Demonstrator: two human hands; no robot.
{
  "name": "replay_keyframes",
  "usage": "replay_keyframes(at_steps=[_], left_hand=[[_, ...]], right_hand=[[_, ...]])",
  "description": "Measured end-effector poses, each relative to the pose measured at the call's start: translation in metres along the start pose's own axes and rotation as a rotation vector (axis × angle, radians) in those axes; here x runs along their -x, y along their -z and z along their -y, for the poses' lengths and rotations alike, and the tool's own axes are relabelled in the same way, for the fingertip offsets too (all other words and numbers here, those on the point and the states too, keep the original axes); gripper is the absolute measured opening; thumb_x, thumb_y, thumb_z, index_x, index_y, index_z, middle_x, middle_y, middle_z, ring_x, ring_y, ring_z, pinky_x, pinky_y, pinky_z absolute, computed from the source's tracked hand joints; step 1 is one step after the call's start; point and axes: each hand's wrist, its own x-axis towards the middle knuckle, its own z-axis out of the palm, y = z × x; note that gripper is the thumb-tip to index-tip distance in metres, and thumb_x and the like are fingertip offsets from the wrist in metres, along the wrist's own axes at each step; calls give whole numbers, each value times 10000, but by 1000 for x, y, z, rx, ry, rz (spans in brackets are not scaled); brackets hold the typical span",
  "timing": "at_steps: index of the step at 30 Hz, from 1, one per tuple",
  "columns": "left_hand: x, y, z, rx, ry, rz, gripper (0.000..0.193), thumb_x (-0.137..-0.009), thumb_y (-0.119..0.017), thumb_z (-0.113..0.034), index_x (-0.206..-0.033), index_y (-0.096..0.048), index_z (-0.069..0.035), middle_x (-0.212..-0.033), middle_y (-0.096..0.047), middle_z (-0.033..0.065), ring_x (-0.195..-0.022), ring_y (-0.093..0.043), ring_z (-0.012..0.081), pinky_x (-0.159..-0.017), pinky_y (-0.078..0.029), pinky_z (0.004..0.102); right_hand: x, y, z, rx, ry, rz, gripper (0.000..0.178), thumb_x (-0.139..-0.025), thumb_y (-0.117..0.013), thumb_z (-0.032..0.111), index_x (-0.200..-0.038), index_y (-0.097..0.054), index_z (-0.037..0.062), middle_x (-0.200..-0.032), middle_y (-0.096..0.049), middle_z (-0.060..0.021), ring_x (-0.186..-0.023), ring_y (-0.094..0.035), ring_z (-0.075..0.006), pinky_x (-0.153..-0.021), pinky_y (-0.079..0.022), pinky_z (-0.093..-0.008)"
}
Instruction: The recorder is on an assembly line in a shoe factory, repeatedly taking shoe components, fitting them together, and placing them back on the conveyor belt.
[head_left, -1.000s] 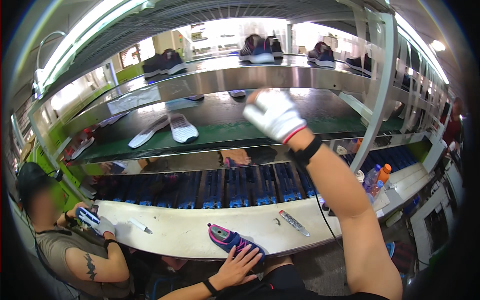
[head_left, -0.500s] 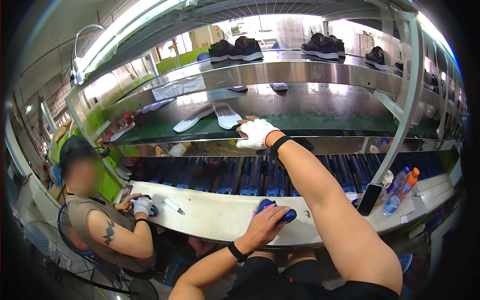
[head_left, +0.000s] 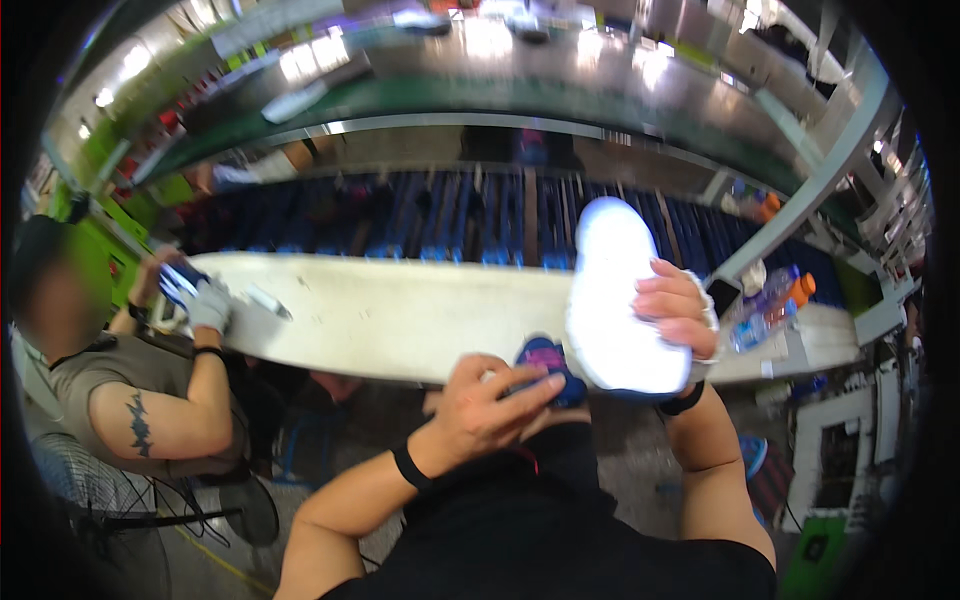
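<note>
In my right hand [head_left: 690, 320], which wears a white glove with bare fingertips, a white shoe sole [head_left: 615, 300] is gripped by its side. It is raised, its broad face toward me, above the front of the white worktable [head_left: 380, 310]. My left hand [head_left: 490, 400] is bare, its fingers bent over a dark blue shoe upper [head_left: 550, 368] with pink inside, at the table's front edge. The hand hides part of this upper. A blurred pale sole [head_left: 293, 104] lies on the green conveyor belt [head_left: 400, 95].
At left a co-worker [head_left: 150, 370] handles a blue and white shoe [head_left: 180, 283]. A white tube [head_left: 267, 300] lies on the table near them. Blue slatted racks [head_left: 420, 215] run behind the table. Bottles [head_left: 765, 325] and a phone [head_left: 722, 297] stand at right beside a metal post [head_left: 810, 190].
My right hand has taken one of the two soles off the belt and brought it down toward me. My left hand has drawn the shoe upper to the table edge. The view has tilted down.
</note>
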Motion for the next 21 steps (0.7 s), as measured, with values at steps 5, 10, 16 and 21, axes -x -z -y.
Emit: replay_keyframes(at_steps=[5,10,16,21], left_hand=[[17,-3,6,352,414,-47,445,-888,-897,-64,-1305,-748,-18,-1228,-819,164,-719,-765,228,-638,-596,334],[34,-12,-6,451,433,-180,217,-975,-848,-85,-1126,-721,7,-1333,-791,252,-778,-806,211,-679,-631,310],[24,-1,-15,445,377,-80,339,-924,-943,-237,-992,-717,7,-1355,-769,305,-865,-837,308,-726,-656,334],[25,-5,-14,392,355,-40,397,-981,-907,-301,-994,-650,1,-1294,-791,313,-863,-834,270,-754,-652,323]], right_hand=[[30,30,93,-360,-1236,-22,738,-1082,-656,653,-1132,-643,-83,-892,-804,-214,-770,-817,-287,-716,-678,-374],[75,-15,146,-430,-1085,-84,424,-1125,-699,432,-1193,-683,13,-1403,-705,-379,-1082,-819,-320,-951,-658,-433],[97,-40,146,-237,-1001,25,354,-1012,-868,338,-1044,-648,63,-1502,-653,-371,-1183,-802,-428,-974,-660,-471],[105,-30,137,-214,-927,141,372,-982,-896,316,-1009,-605,86,-1476,-675,-352,-1139,-812,-462,-903,-695,-474]])
